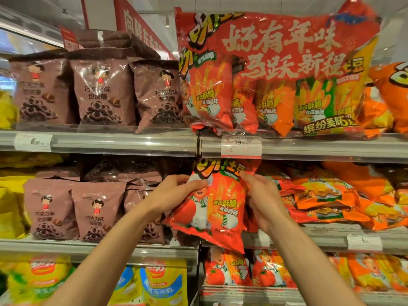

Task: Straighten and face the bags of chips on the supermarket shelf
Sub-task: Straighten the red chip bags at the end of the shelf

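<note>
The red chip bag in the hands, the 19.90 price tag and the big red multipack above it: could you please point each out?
red chip bag (217,208): head view, middle of its front.
19.90 price tag (241,146): head view, centre of the label.
big red multipack (280,69): head view, printed front.

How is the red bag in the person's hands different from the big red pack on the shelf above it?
The red bag is a single small bag, tilted and gripped by the left hand and right hand; the big red pack is much larger, holds several small bags behind clear wrap, and stands untouched on the upper shelf. Both show a fries picture and similar branding.
</note>
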The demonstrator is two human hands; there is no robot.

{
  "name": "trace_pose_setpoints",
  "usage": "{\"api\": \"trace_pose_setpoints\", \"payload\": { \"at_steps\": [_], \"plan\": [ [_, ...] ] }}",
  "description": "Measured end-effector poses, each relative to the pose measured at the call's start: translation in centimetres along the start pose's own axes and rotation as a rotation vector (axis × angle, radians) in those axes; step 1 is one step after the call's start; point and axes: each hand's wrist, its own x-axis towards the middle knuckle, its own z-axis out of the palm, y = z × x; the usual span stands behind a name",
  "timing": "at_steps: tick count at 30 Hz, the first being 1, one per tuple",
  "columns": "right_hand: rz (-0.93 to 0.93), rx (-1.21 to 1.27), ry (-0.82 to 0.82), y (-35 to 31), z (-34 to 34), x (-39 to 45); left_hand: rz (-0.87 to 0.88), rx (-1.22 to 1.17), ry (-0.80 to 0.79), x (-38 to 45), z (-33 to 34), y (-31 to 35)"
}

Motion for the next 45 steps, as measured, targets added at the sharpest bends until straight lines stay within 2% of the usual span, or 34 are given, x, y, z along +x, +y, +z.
{"api": "trace_pose_setpoints", "payload": {
  "at_steps": [6,9,14,16,18,19,21,23,27,32,35,39,41,45],
  "plan": [
    [-0.060,-0.240,-0.116,1.4,2.3,-0.4,0.004,-0.145,0.146,-1.6,-0.3,-1.6],
    [-0.085,-0.341,-0.165,1.6,3.9,-0.5,0.008,-0.125,0.170,-2.8,-0.9,-2.3],
    [-0.157,-0.694,-0.197,1.5,5.0,-0.8,0.035,-0.152,0.301,-3.4,-2.1,-3.8],
    [-0.335,-0.923,-0.128,1.2,3.3,-0.2,0.030,-0.139,0.334,-3.3,-2.5,-4.2],
    [-0.581,-1.251,-0.057,0.8,1.1,0.3,0.027,-0.129,0.361,-3.2,-2.8,-4.4],
    [-0.644,-1.405,-0.058,0.8,0.1,0.7,0.026,-0.133,0.374,-3.2,-2.8,-4.4],
    [-0.618,-1.653,-0.113,1.2,-1.5,1.6,0.019,-0.138,0.388,-3.1,-2.6,-4.4],
    [-0.611,-1.766,-0.147,1.6,-2.7,2.1,0.017,-0.118,0.399,-3.1,-2.5,-4.3],
    [-0.714,-1.843,-0.061,1.5,-4.2,2.0,0.027,-0.090,0.409,-3.0,-2.3,-4.4],
    [-0.552,-2.033,-0.033,0.7,-5.2,1.6,0.001,-0.070,0.432,-3.2,-2.6,-4.9],
    [-0.523,-2.029,-0.011,0.5,-4.5,1.7,0.008,-0.084,0.437,-3.6,-2.7,-5.0],
    [-0.642,-1.905,0.054,0.5,-1.3,0.3,0.024,-0.055,0.453,-4.4,-3.3,-5.2],
    [-0.553,-1.835,0.002,0.7,1.0,-0.5,0.030,-0.040,0.450,-4.8,-3.8,-5.3],
    [-0.094,-1.667,-0.082,1.3,4.7,0.4,0.027,-0.051,0.423,-5.3,-4.8,-5.9]
  ]
}}
